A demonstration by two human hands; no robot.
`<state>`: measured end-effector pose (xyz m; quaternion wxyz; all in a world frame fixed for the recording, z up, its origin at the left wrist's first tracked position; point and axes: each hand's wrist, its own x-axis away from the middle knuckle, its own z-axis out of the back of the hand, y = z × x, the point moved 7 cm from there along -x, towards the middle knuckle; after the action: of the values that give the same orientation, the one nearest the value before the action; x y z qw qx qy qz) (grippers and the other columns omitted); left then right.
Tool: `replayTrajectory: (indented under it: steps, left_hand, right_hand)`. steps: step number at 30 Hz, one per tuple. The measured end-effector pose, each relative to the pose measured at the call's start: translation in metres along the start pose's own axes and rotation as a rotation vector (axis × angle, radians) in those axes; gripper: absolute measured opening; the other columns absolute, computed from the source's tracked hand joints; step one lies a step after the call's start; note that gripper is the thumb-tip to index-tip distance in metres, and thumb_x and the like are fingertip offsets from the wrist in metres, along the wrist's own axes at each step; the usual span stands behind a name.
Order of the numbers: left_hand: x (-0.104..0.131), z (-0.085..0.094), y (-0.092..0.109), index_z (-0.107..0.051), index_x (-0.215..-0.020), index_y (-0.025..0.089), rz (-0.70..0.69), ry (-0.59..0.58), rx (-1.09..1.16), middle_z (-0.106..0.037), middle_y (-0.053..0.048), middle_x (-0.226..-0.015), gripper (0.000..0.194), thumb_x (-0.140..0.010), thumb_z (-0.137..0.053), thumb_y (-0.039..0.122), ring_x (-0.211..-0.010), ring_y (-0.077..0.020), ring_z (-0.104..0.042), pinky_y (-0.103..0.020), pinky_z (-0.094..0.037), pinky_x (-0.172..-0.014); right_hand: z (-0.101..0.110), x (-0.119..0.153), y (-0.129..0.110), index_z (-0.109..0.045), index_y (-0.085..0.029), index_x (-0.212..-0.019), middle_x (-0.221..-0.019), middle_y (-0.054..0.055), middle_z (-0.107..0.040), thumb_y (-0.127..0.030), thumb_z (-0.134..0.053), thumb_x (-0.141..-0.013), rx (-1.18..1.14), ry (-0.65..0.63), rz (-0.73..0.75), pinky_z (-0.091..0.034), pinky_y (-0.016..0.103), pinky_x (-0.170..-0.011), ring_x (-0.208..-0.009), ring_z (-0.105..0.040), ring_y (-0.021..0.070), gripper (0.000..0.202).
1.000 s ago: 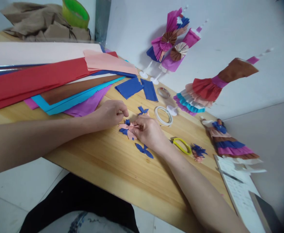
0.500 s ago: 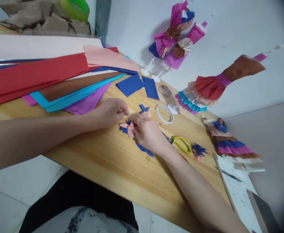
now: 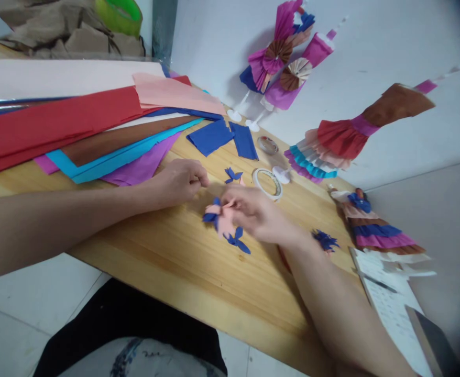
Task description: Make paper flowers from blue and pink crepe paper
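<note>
My right hand [image 3: 255,212] is closed in a pinch on a pink-and-blue crepe paper flower [image 3: 213,210], held just over the wooden table [image 3: 167,262]. Its pink petals are blurred. Below it lies a blue petal-shaped paper piece [image 3: 238,241]. Beyond the hand is another small blue paper piece [image 3: 233,175] with a bit of pink. My left hand [image 3: 186,180] rests at the edge of the paper stack, fingers curled and thumb pressed to them; whatever is in the pinch, if anything, is hidden.
Folded crepe paper sheets [image 3: 65,120] cover the left side. Blue paper rectangles [image 3: 210,137], a white tape roll [image 3: 268,183] and a smaller tape roll [image 3: 268,145] lie ahead. Paper-dressed figures [image 3: 340,141] stand by the wall. A blue fringed flower [image 3: 325,240] and a notebook [image 3: 391,298] are right.
My right hand has moved slightly right and lifted the paper flower, uncovering the blue piece beneath. The yellow-handled scissors are now hidden behind my right hand and forearm. My left hand stays put.
</note>
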<state>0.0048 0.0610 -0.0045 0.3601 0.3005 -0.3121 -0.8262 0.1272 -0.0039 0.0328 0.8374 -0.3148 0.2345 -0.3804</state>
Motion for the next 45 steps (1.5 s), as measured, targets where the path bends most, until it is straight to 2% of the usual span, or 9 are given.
replayTrajectory:
  steps: [4,7,13,18,23,32,37,41,45]
  left_hand:
    - [0.001,0.002,-0.004,-0.072,-0.075,0.014,0.066,0.030,0.016,-0.072,-0.006,-0.080,0.023,-0.071,-0.050,0.007,-0.072,-0.0164,-0.063,-0.027,-0.047,-0.069]
    - [0.001,0.007,-0.006,-0.072,-0.075,0.014,0.089,0.082,0.084,-0.072,-0.005,-0.078,0.020,-0.070,-0.052,0.010,-0.068,-0.0153,-0.061,-0.027,-0.046,-0.066]
    - [0.005,0.015,0.006,-0.074,-0.088,0.017,0.235,0.050,0.425,-0.072,-0.004,-0.078,0.025,-0.075,-0.062,0.035,-0.062,-0.0146,-0.058,-0.025,-0.045,-0.057]
    - [0.006,0.003,0.055,-0.073,-0.094,0.019,0.259,-0.120,0.679,-0.074,-0.005,-0.096,0.036,-0.074,-0.070,0.049,-0.090,-0.0210,-0.066,-0.027,-0.049,-0.073]
    - [-0.012,-0.007,0.077,-0.069,-0.087,0.017,0.342,-0.038,0.833,-0.069,-0.002,-0.073,0.028,-0.067,-0.077,0.035,-0.071,-0.0164,-0.063,-0.026,-0.045,-0.064]
    - [-0.057,-0.004,0.115,-0.057,-0.061,0.015,0.162,-0.054,0.903,-0.054,0.001,-0.059,0.029,-0.070,-0.074,0.036,-0.055,-0.0108,-0.051,-0.024,-0.042,-0.054]
    - [-0.072,-0.003,0.132,-0.057,-0.059,0.015,0.137,-0.069,0.843,-0.051,0.002,-0.059,0.026,-0.072,-0.070,0.034,-0.054,-0.0100,-0.048,-0.024,-0.040,-0.052]
    - [-0.085,-0.007,0.141,-0.062,-0.065,0.015,0.128,-0.080,0.814,-0.053,0.003,-0.059,0.016,-0.071,-0.070,0.028,-0.057,-0.0107,-0.049,-0.024,-0.042,-0.057]
    - [-0.102,-0.012,0.148,-0.064,-0.066,0.016,0.042,-0.114,0.816,-0.061,0.001,-0.063,0.018,-0.064,-0.076,0.029,-0.064,-0.0140,-0.057,-0.027,-0.048,-0.068]
  right_hand:
    - [0.052,0.009,0.006,-0.062,-0.026,-0.073,-0.065,-0.003,-0.057,-0.053,-0.081,-0.066,-0.555,0.444,0.023,-0.044,0.028,-0.048,-0.050,-0.050,0.0121,0.035]
    - [0.052,0.008,0.018,-0.060,-0.025,-0.068,-0.054,-0.006,-0.052,-0.051,-0.086,-0.058,-0.643,0.535,-0.093,-0.043,0.027,-0.045,-0.043,-0.044,0.0103,0.038]
    - [0.039,0.007,0.030,-0.057,-0.022,-0.067,-0.053,-0.002,-0.061,-0.039,-0.070,-0.072,-0.458,0.654,-0.304,-0.039,0.026,-0.046,-0.043,-0.049,0.0119,0.022]
    - [0.054,0.017,0.008,-0.061,-0.020,-0.064,-0.062,0.000,-0.062,-0.035,-0.064,-0.072,-0.102,0.827,-0.250,-0.041,0.026,-0.055,-0.057,-0.053,0.0136,0.017]
    - [0.065,0.023,-0.006,-0.062,-0.020,-0.064,-0.060,0.000,-0.061,-0.035,-0.064,-0.071,-0.112,0.921,-0.245,-0.041,0.026,-0.055,-0.057,-0.052,0.0131,0.016]
    - [0.101,0.032,-0.011,-0.061,-0.020,-0.065,-0.056,-0.002,-0.062,-0.038,-0.070,-0.068,-0.435,0.943,-0.183,-0.044,0.027,-0.054,-0.051,-0.054,0.0133,0.020]
    - [0.129,0.050,-0.031,-0.065,-0.020,-0.065,-0.063,0.002,-0.065,-0.032,-0.062,-0.081,0.000,1.029,-0.076,-0.046,0.031,-0.063,-0.060,-0.058,0.0158,0.021]
    - [0.146,0.066,-0.039,-0.073,-0.020,-0.086,-0.081,0.006,-0.074,-0.028,-0.063,-0.083,0.288,1.125,-0.027,-0.049,0.037,-0.077,-0.075,-0.064,0.0197,0.013]
    - [0.156,0.065,-0.022,-0.070,-0.021,-0.112,-0.091,0.006,-0.073,-0.037,-0.067,-0.081,-0.018,0.962,-0.074,-0.052,0.034,-0.074,-0.076,-0.065,0.0183,0.035]
